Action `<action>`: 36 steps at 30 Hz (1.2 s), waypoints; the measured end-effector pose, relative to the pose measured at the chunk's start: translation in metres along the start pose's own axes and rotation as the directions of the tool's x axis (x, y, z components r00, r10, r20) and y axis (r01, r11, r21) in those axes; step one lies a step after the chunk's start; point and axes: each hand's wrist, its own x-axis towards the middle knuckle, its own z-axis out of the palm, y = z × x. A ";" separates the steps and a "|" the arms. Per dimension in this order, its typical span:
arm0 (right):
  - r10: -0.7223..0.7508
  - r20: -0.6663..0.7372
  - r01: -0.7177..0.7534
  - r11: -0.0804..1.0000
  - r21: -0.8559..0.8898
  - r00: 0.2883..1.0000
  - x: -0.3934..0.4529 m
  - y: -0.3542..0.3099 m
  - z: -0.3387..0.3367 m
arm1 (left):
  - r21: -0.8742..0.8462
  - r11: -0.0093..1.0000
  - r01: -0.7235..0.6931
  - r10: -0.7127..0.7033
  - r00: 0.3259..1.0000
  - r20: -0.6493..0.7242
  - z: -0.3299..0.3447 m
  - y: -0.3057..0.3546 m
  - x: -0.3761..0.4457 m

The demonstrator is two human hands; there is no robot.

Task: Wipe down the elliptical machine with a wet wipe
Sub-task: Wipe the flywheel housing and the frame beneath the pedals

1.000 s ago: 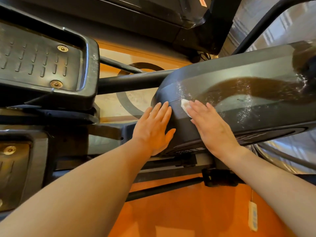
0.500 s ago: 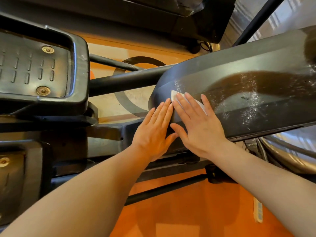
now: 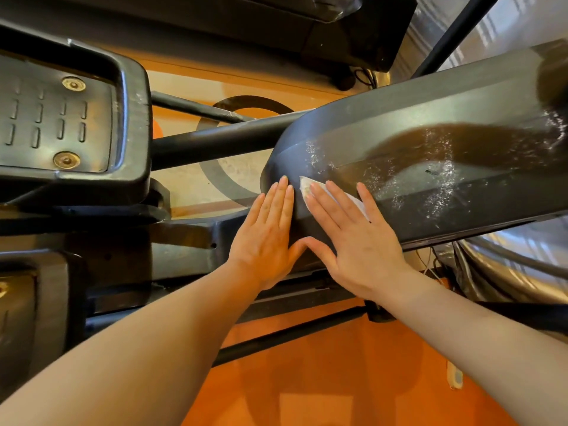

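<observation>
Since a second ago the right hand (image 3: 359, 244) has slid the wet wipe (image 3: 307, 187) toward the left hand (image 3: 264, 238). Both hands lie flat, fingers straight, on the elliptical's black housing (image 3: 430, 155); one wipe under the right fingers. Two foot pedals (image 3: 61, 118) sit left.

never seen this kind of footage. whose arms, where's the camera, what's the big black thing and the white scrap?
No robot here: the arms belong to a person, filmed by one wide-angle camera worn on their head, looking forward and down. The big black shape is the elliptical machine's rounded cover. The right hand lies flat on it, straight fingers pressing a white wet wipe against the surface; only the wipe's edges peek out. The left hand rests flat beside it on the cover's end, holding nothing. Pale streaks mark the cover. At left is a foot pedal; below is orange floor.
</observation>
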 end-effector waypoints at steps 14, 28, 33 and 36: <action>0.053 0.041 -0.055 0.997 0.046 0.998 -0.011 0.031 -0.014 | -0.142 0.978 -0.151 0.131 0.981 -0.143 -0.001 0.020 0.021; 0.082 0.020 -0.082 0.996 0.030 0.996 0.010 0.019 -0.014 | -0.191 0.978 -0.079 0.052 0.989 -0.139 0.006 0.027 0.017; 0.409 -0.007 -0.408 0.911 0.066 0.912 -0.009 0.070 -0.021 | -0.136 0.990 -0.044 0.029 0.993 -0.114 0.005 0.024 0.018; 0.496 -0.013 -0.492 0.865 0.093 0.868 -0.007 0.058 -0.022 | -0.216 0.974 -0.073 0.045 0.991 -0.129 0.000 0.033 0.019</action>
